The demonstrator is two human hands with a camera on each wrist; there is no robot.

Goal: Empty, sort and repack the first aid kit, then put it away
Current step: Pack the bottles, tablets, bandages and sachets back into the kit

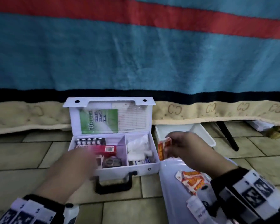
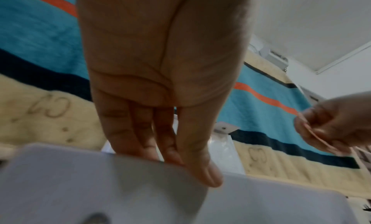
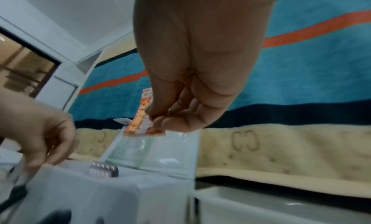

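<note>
A white first aid kit stands open on the tiled floor, lid up against a bed. Its left compartment holds a blister pack, a red box and small packets; the right one holds white gauze packs. My left hand reaches over the front wall into the left compartment, fingers straight, holding nothing I can see. My right hand hovers right of the kit and pinches an orange sachet between thumb and fingers.
A white tray on the floor at the right carries more orange sachets and a white packet. A second white tray lies behind it under the bed edge. A striped teal blanket hangs behind the kit.
</note>
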